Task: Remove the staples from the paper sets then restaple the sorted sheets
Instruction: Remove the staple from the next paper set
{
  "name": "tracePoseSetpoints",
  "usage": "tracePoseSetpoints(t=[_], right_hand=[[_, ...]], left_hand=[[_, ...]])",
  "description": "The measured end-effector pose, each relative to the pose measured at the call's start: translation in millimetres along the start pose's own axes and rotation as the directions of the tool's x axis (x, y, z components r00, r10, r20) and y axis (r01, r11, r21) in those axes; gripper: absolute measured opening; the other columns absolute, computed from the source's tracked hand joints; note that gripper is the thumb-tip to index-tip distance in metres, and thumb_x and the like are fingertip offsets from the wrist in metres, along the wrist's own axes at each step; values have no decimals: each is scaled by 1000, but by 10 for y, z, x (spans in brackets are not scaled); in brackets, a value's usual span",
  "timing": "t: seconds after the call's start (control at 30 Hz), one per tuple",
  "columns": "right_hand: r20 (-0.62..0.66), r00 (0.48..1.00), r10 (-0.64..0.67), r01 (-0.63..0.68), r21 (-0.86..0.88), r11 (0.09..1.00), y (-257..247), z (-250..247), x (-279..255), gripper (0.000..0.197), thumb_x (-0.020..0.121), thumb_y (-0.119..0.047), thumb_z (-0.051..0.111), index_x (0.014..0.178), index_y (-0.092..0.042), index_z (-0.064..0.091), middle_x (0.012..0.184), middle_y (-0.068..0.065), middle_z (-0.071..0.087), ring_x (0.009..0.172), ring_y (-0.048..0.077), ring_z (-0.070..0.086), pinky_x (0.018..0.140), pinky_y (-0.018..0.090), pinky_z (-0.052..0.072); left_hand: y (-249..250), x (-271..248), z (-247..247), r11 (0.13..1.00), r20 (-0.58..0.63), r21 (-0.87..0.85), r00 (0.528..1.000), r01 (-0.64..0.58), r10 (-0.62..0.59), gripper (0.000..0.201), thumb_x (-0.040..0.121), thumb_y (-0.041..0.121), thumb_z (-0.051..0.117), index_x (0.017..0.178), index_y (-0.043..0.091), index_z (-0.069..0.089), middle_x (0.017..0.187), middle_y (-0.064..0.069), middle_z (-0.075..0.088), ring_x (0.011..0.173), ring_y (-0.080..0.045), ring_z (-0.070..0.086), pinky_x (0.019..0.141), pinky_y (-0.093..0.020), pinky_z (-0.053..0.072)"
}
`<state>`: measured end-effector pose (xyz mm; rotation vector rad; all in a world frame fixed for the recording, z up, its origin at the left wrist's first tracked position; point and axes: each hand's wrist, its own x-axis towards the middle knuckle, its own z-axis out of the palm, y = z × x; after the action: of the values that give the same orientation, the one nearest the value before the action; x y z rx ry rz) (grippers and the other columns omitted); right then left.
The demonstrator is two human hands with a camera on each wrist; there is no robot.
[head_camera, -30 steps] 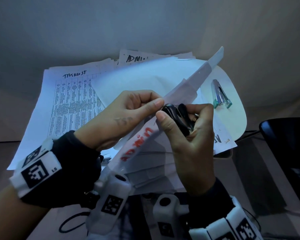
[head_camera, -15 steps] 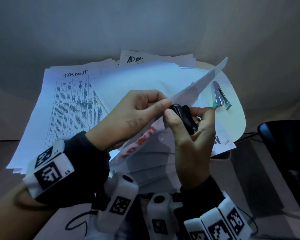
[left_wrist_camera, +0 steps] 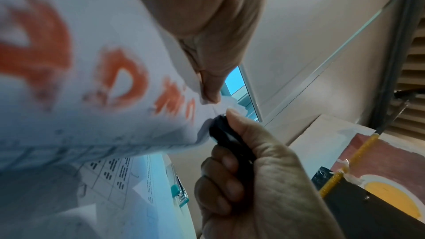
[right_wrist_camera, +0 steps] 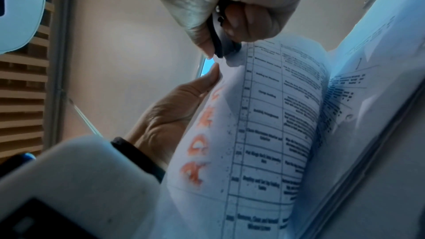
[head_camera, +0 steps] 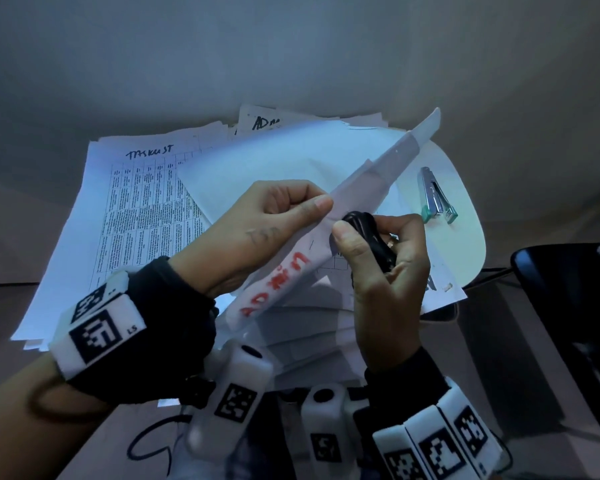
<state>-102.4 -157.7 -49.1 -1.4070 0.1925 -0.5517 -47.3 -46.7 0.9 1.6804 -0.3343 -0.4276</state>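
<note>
A printed sheet headed "TASKLIST" (head_camera: 142, 209) lies at the left of the bench (head_camera: 465, 237), topmost on a spread of loose papers that overhangs the near edge. Further back, another sheet with black handwritten letters (head_camera: 264, 121) pokes out from under a blank white sheet (head_camera: 257, 161). The bench top is pale and rounded at its right end, set against a plain light wall.

The left hand (head_camera: 257, 230) is raised above the papers and pinches, between thumb and curled fingers, the upper edge of a paper set (head_camera: 291, 271) marked "ADMIN" in red. The set is held off the bench, bowed and running diagonally from near the wrists up toward the far right; its inner pages show a printed table in the right wrist view.

Just beside that pinch, the right hand (head_camera: 381, 265) is clenched around a black staple remover (head_camera: 368, 233), whose tip meets the corner of the paper set by the left thumb. Whether a staple is caught in it cannot be told.

To the right, a silver stapler (head_camera: 437, 197) with teal ends lies flat on the bare bench, well apart from the hands. A small staple-like bit (head_camera: 447, 287) sits on a sheet near the bench's right edge. Beyond the bench, at the far right, stands something dark and rounded (head_camera: 568, 289). The wrist views show a slatted wooden panel (right_wrist_camera: 20, 97) on the wall.
</note>
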Motion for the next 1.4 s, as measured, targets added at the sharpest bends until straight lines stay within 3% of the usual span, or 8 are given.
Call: tracePoseSetpoints(t=[0.23, 0.4, 0.53, 0.63, 0.77, 0.87, 1.03, 1.4], right_hand=[[50, 997, -51, 52, -15, 999, -37, -108, 10, 19, 78, -21, 67, 80, -22, 48, 67, -17, 61, 59, -3, 55, 59, 11, 44], [145, 989, -27, 33, -40, 999, -45, 87, -71, 20, 77, -23, 69, 80, -20, 49, 68, -14, 62, 59, -1, 56, 58, 14, 44], [88, 996, 0, 0, -1, 1000, -29, 106, -17, 19, 76, -23, 68, 79, -19, 49, 65, -13, 61, 59, 1, 56, 58, 21, 47], [80, 997, 2, 0, -15, 1000, -25, 96, -27, 21, 76, -24, 69, 77, -20, 48, 61, -16, 58, 55, -1, 50, 56, 15, 43], [70, 998, 9, -8, -14, 1000, -11, 67, -51, 19, 76, -24, 68, 77, -24, 49, 64, -18, 60, 57, -3, 52, 57, 10, 41], [76, 997, 6, -4, -31, 999, -30, 34, -78, 19, 75, -26, 68, 77, -23, 49, 65, -13, 60, 58, 2, 55, 57, 13, 44], [111, 994, 20, -15, -54, 998, -41, 17, -141, 25, 73, -30, 69, 81, -17, 50, 69, -14, 62, 60, -1, 57, 59, 13, 45], [93, 995, 27, -18, -90, 996, -93, 165, -216, 35, 71, -34, 77, 87, -19, 49, 71, -8, 66, 67, -2, 63, 61, 8, 43]], left_hand=[[139, 56, -185, 1000, -76, 15, 997, 19, -18, 21, 94, 13, 47, 75, 9, 55, 61, 2, 55, 47, -3, 49, 46, -13, 41], [194, 59, -99, 957, -33, 274, 994, -90, 103, 18, 94, 19, 53, 82, 5, 54, 68, 3, 49, 60, -3, 43, 58, -15, 38], [241, -28, -156, 981, 81, 195, 996, 5, -21, 21, 81, 13, 65, 97, -1, 63, 90, -18, 68, 76, -16, 61, 71, -23, 52], [264, -113, -206, 984, 134, 172, 989, 42, -66, 22, 80, 0, 63, 102, 0, 65, 93, -14, 71, 82, -15, 63, 81, -25, 52], [200, -103, -189, 838, -83, 545, 993, -23, 81, 11, 89, 6, 58, 90, 15, 65, 72, -5, 66, 57, -5, 56, 60, -20, 48], [133, -85, -158, 744, -142, 666, 972, -45, 186, 13, 91, 11, 56, 85, 22, 59, 64, -4, 64, 54, -10, 57, 62, -28, 50], [128, -68, -140, 858, -234, 512, 954, -46, 190, 11, 86, 13, 64, 75, 15, 60, 58, -6, 62, 43, -3, 49, 44, -12, 39], [156, -149, -108, 940, -157, 325, 974, -106, 164, 14, 86, 14, 64, 84, 1, 68, 74, -26, 62, 63, -13, 50, 59, -24, 42]])
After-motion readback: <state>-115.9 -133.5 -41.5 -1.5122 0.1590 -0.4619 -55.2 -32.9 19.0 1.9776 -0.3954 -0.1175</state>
